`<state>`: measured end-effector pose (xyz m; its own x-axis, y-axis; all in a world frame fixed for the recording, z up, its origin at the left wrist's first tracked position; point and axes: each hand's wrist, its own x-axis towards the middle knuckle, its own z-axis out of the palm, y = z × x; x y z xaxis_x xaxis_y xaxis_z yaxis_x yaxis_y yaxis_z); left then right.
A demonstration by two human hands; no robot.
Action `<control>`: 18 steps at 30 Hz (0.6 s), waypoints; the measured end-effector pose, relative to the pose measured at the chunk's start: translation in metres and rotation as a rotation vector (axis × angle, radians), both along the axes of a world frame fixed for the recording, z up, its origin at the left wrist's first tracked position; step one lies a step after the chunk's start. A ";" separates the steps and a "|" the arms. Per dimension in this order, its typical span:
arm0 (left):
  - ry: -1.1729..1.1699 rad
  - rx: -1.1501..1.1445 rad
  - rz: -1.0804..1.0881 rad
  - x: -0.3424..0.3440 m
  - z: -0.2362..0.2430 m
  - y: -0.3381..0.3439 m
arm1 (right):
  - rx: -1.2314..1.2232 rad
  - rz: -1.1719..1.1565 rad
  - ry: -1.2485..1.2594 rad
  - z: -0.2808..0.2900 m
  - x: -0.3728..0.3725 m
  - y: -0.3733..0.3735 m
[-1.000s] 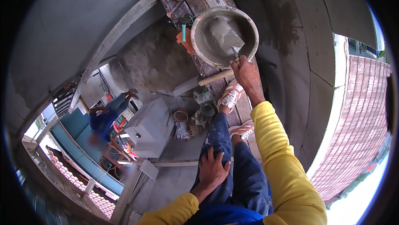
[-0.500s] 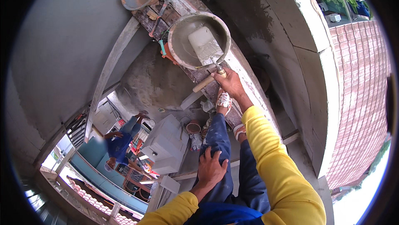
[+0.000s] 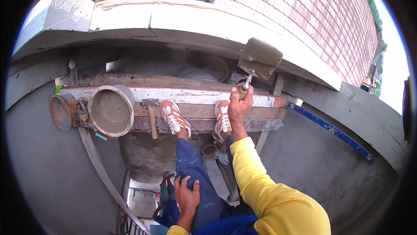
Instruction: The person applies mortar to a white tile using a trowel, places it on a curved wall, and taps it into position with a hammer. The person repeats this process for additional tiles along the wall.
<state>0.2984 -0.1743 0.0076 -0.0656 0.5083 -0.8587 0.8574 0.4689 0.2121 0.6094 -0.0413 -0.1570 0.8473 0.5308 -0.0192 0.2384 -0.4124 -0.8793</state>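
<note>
My right hand (image 3: 240, 109) is closed around the wooden handle of a trowel (image 3: 260, 57), raised near the underside of the pale block wall. Wet grey mortar coats its broad blade. My left hand (image 3: 186, 195) lies with spread fingers on my left knee, holding nothing. Left of my feet, on the plank scaffold (image 3: 195, 125), stands a round bucket (image 3: 111, 110) of grey mortar. A hammer (image 3: 152, 118) with a wooden handle lies between that bucket and my left shoe (image 3: 174, 115).
A smaller, stained bucket (image 3: 63, 111) sits at the planks' left end. A blue spirit level (image 3: 332, 133) leans along the right wall. The block wall (image 3: 191, 22) runs across in front, with a tiled roof (image 3: 304, 22) beyond. Below, another person (image 3: 168, 209) stands on the lower level.
My view has swung to the right, toward the block wall. The trowel has left the mortar bucket and is now up by the wall. My left hand stays on the knee.
</note>
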 end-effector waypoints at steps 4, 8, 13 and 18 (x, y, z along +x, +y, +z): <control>0.004 -0.039 -0.036 -0.005 0.002 0.010 | 0.022 -0.299 -0.229 -0.027 0.065 0.017; -0.003 -0.036 -0.062 -0.011 0.000 0.014 | -0.165 -0.425 -0.537 -0.057 0.095 0.055; -0.026 -0.030 -0.046 -0.017 -0.001 0.016 | -0.018 -0.266 -0.276 -0.108 0.066 0.091; -0.005 -0.058 0.027 -0.015 0.001 0.023 | -0.091 -0.159 -0.102 -0.110 -0.018 0.130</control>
<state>0.2838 -0.1510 0.0088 -0.0744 0.4560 -0.8869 0.8435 0.5032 0.1880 0.5918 0.0884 -0.2666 0.9202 0.3904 0.0290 0.2496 -0.5281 -0.8117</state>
